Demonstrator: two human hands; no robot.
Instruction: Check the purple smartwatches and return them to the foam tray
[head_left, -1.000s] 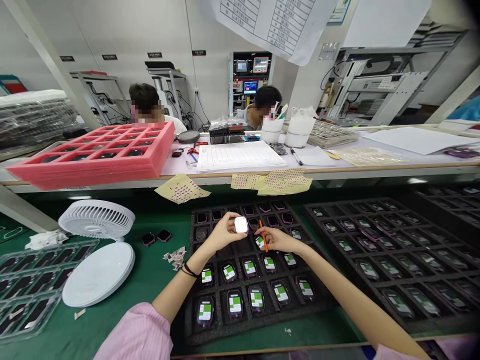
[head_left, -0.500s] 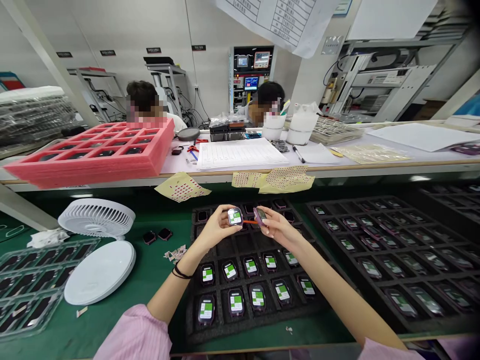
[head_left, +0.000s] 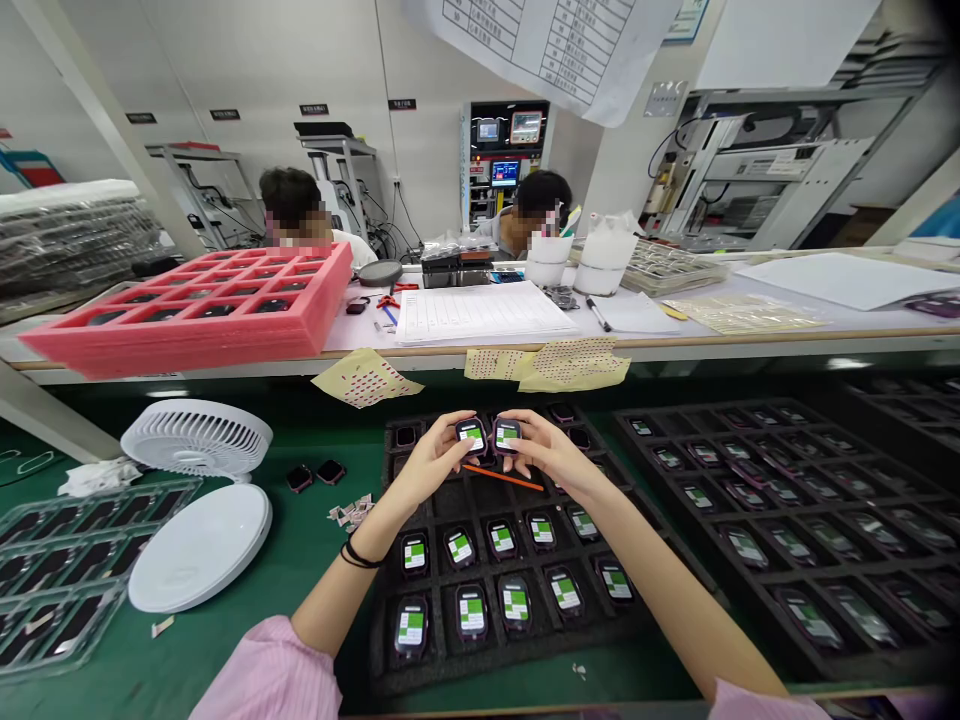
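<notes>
Above the upper rows of a black foam tray, my left hand grips a watch body with a green-and-white screen. Close beside it, my right hand holds a second watch body, its similar screen facing me. The two watches are nearly touching. An orange stick lies across the tray just below my hands. In the lower rows of the tray sit several watch bodies with green-and-white screens.
A white fan stands left, beside clear plastic trays. Two dark watches and small paper bits lie near it. Another black tray is at right. The raised shelf holds a pink foam tray and papers; two people sit beyond.
The right-hand watch has turned from a tilted view to face me and moved closer to the left one. The orange stick shows more fully below my hands. The view has shifted slightly.
</notes>
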